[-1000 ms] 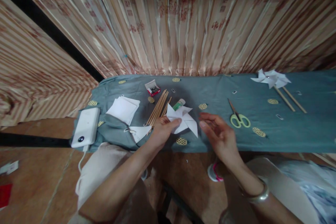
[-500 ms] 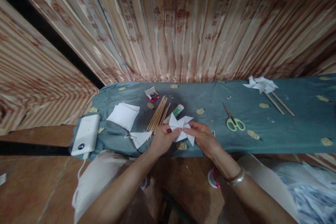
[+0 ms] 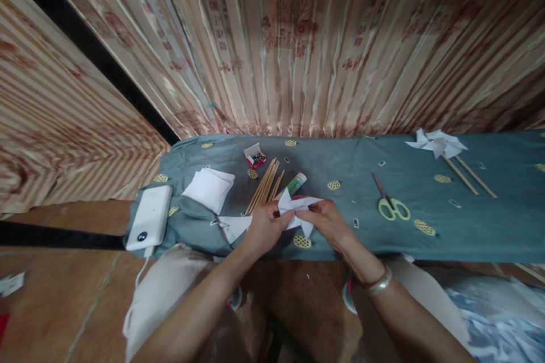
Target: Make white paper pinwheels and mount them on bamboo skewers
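Observation:
A white folded paper pinwheel (image 3: 293, 206) is held over the near edge of the table. My left hand (image 3: 264, 226) pinches it from the left with closed fingers. From the right, my right hand (image 3: 327, 222) also pinches the same paper, and a metal bangle sits on that wrist. Just behind the paper lie a bundle of wooden sticks (image 3: 266, 184) and a green-and-white glue stick (image 3: 296, 184).
A teal cloth (image 3: 468, 215) covers the table. On it are a stack of white paper squares (image 3: 209, 188), a white power bank (image 3: 151, 218), a small red box of pins (image 3: 255, 155), yellow-handled scissors (image 3: 390, 203) and finished pinwheels on sticks (image 3: 443, 146). A striped curtain hangs behind.
My right hand, open and apart a second ago, has come left and closed on the pinwheel. The paper now sits lower and more folded between both hands.

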